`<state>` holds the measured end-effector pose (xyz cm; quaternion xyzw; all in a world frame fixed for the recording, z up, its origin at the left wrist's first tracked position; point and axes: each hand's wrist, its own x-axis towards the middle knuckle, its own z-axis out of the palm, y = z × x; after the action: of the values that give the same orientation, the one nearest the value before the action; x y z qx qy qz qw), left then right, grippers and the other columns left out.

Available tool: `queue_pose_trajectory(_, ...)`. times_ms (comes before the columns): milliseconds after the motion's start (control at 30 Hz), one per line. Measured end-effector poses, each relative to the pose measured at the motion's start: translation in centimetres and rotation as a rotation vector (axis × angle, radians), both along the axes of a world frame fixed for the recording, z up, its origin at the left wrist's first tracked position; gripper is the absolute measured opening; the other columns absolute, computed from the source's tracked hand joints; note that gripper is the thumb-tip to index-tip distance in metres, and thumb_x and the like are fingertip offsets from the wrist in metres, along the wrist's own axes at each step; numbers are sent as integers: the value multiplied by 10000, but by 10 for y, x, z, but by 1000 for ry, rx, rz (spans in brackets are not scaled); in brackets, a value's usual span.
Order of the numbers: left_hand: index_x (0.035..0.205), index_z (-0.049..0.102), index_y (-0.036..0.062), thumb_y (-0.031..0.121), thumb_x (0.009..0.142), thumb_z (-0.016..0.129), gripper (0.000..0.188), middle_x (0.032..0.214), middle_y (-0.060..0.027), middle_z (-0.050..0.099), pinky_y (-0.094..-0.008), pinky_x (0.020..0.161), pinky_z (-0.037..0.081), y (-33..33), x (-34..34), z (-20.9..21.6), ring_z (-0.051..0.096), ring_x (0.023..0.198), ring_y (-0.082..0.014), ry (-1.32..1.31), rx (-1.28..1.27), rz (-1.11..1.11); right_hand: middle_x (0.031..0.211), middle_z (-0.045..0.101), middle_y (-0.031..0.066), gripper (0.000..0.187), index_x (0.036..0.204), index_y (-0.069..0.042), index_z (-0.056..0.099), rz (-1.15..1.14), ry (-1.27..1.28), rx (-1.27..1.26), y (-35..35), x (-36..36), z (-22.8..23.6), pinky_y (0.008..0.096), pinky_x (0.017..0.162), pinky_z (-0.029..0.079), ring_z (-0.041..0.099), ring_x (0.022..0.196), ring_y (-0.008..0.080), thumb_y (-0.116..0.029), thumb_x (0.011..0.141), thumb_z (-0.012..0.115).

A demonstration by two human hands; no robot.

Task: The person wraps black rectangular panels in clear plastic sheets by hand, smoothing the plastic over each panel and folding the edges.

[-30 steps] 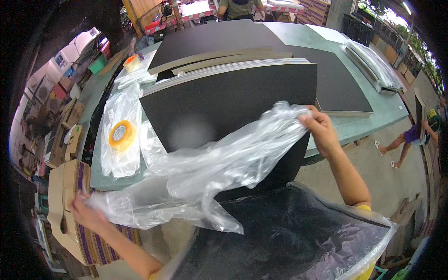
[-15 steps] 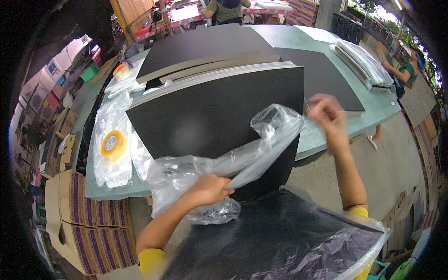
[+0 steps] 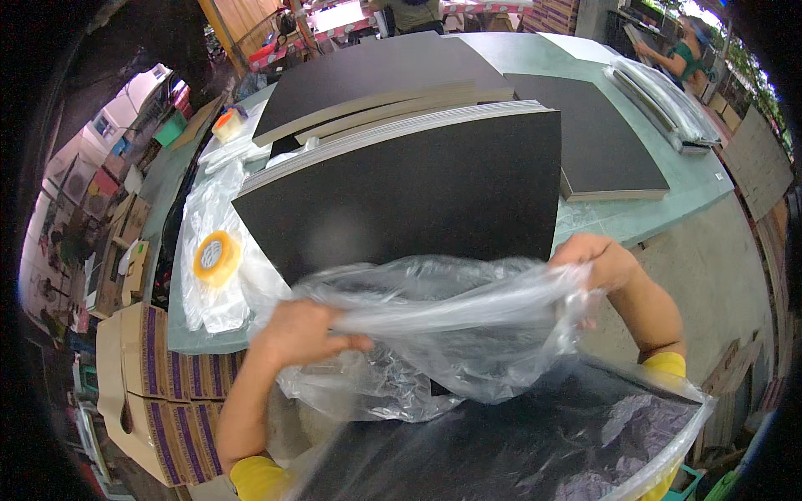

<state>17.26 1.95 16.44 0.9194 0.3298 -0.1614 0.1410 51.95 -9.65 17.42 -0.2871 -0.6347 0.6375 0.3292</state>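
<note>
Between both hands a clear plastic bag (image 3: 451, 317) is stretched wide across the lower part of a stack of black boards (image 3: 418, 184). My left hand (image 3: 309, 332) grips the bag's left side, thumb pointing inward. At the bag's right end, my right hand (image 3: 597, 265) is closed on its edge, with some blur on the fingers. The stack leans upright against the table, its pale layered edges on top. In front of my body, a large black sheet in clear plastic (image 3: 518, 442) fills the bottom of the view.
The green table (image 3: 601, 219) carries more black boards (image 3: 585, 138), a roll of yellow tape (image 3: 216, 259) on plastic bags (image 3: 219, 305), and a plastic-wrapped stack (image 3: 660, 100). Cardboard boxes (image 3: 167, 392) stand at lower left. A person in green (image 3: 681, 58) holds a board at far right.
My right hand has come down and taken hold of the bag's right end. The bag, bunched before, is now spread wide between my hands. My left hand has shifted left.
</note>
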Motion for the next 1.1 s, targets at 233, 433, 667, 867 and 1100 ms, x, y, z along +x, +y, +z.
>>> queue_pose_trajectory(233, 826, 608, 67, 216, 628, 664, 254, 724, -143, 591, -399, 589, 440, -13, -28, 17, 571, 702, -310, -159, 432, 164, 842, 589, 155, 294, 944, -13, 562, -304, -1496, 524, 7, -15, 27, 378, 795, 427, 558, 891, 284, -204, 721, 573)
queue_pose_trajectory(433, 740, 574, 26, 97, 596, 632, 170, 691, -138, 574, -414, 567, 426, -11, -11, 23, 554, 635, -327, -77, 531, 87, 921, 541, 192, 269, 906, -20, 562, -172, -1096, 824, -49, -46, 81, 410, 806, 391, 513, 935, 290, -146, 673, 521)
queue_pose_trajectory(667, 784, 562, 25, 73, 609, 558, 182, 811, -145, 568, -393, 654, 431, 13, -47, 31, 549, 764, -309, -427, 850, 162, 679, 570, 196, 110, 719, 17, 546, 78, -1336, 368, -49, -35, 56, 402, 582, 474, 584, 662, 317, -73, 675, 501)
queue_pose_trajectory(867, 847, 564, 74, 109, 644, 524, 210, 831, -113, 590, -389, 616, 473, -83, -7, 19, 590, 759, -235, -500, 441, -965, 905, 569, 108, 222, 896, -47, 568, -696, -1403, 1116, 6, 41, 34, 380, 814, 387, 521, 898, 263, -68, 678, 530)
queue_pose_trajectory(1100, 662, 568, 80, 130, 659, 519, 70, 587, -106, 575, -386, 466, 409, 7, -34, 4, 583, 553, -237, -187, 735, -9, 944, 581, 126, 194, 856, -51, 599, -256, -1960, 783, -10, -7, 16, 328, 791, 430, 553, 886, 246, -138, 690, 550)
